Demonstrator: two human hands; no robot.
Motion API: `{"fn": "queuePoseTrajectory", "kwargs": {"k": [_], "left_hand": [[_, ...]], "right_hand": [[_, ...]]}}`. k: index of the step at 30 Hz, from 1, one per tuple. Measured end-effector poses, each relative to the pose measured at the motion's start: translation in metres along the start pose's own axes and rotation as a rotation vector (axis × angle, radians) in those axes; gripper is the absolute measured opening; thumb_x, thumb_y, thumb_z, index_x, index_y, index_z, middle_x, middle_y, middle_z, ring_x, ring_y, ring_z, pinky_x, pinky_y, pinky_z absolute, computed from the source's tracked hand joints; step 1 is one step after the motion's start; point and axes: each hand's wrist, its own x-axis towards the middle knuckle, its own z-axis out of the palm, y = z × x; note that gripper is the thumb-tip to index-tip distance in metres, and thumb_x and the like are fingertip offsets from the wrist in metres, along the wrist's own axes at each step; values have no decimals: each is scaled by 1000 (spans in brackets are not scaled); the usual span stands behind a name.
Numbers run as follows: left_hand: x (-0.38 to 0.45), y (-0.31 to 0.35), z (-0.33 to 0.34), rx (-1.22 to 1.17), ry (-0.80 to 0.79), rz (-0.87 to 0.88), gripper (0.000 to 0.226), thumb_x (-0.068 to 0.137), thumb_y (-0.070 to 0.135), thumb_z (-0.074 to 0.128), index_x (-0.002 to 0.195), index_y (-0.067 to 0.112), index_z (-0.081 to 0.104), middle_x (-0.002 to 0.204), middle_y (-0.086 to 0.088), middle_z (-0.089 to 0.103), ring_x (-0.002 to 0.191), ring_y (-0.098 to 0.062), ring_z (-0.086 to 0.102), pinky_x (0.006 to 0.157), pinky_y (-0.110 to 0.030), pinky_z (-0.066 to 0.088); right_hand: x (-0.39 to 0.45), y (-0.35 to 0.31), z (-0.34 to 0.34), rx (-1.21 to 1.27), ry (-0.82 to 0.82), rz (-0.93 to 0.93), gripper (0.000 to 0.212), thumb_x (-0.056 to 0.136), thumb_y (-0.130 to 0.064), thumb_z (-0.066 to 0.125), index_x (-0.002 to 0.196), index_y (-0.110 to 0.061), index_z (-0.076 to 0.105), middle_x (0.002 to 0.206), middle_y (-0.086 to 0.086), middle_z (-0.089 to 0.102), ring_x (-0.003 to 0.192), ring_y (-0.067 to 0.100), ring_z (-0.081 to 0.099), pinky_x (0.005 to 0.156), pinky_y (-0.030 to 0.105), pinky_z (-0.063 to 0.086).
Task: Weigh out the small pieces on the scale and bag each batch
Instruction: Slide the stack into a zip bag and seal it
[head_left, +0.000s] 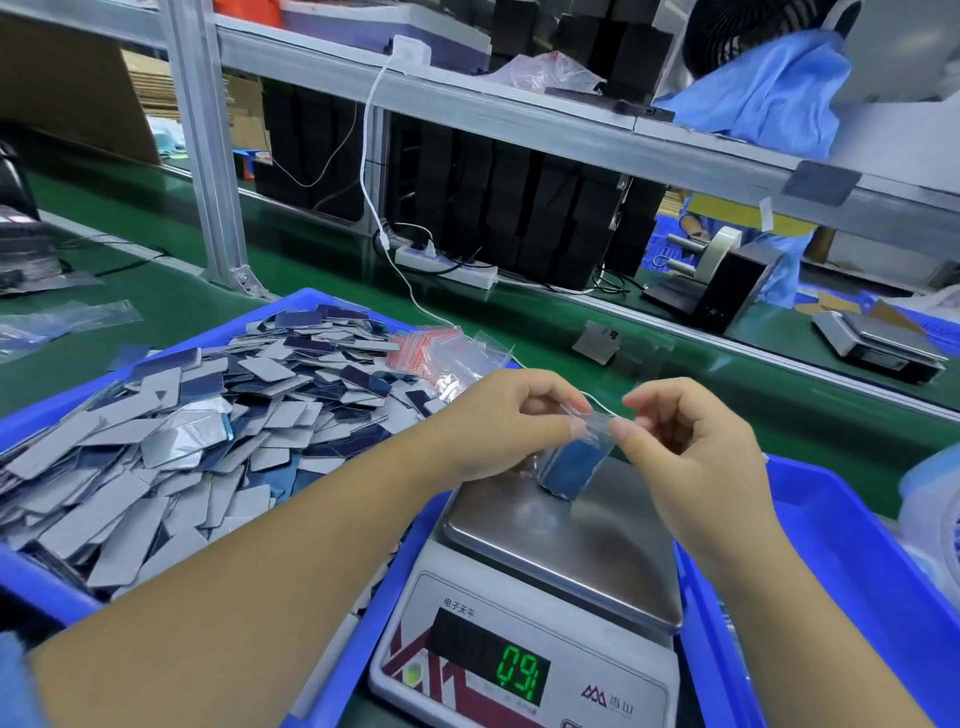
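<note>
Left hand (498, 421) and right hand (691, 441) are each pinching the top strip of a small clear zip bag (574, 462), thumb and forefinger clamped on it, other fingers curling loose. The bag is hanging just above the steel pan of the digital scale (566, 551), w/ blue-faced pieces inside; whether its bottom is touching the pan, can't tell. Display is showing green digits.

Handling, prob.: the bag is thin, soft, slippery film, v. light; the pieces inside look flat and stiffish, so it's best taken by the zip strip at both ends, pressing along the seal.

Around: blue tray (291, 306) on the left is holding a heap of grey/blue pieces (182, 431), w/ spare red-striped bags (431, 353) behind. A white cable (374, 156) is running in past the hands. Another blue tray (841, 519) is sitting on the right. Nothing seems to be blocking the bag.
</note>
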Motion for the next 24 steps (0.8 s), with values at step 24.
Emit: {"fn": "queuePoseTrajectory", "kwargs": {"k": [24], "left_hand": [[-2,5,-8,-176,7,-90,11,89,8,73,83,12,66,81,-8,64,75,-15,61,76,-32,57]], "right_hand": [[1,6,1,73,-69,53,36,84,-4,75,90,-39,66,80,-7,71,70,7,63,65,17,51]]}}
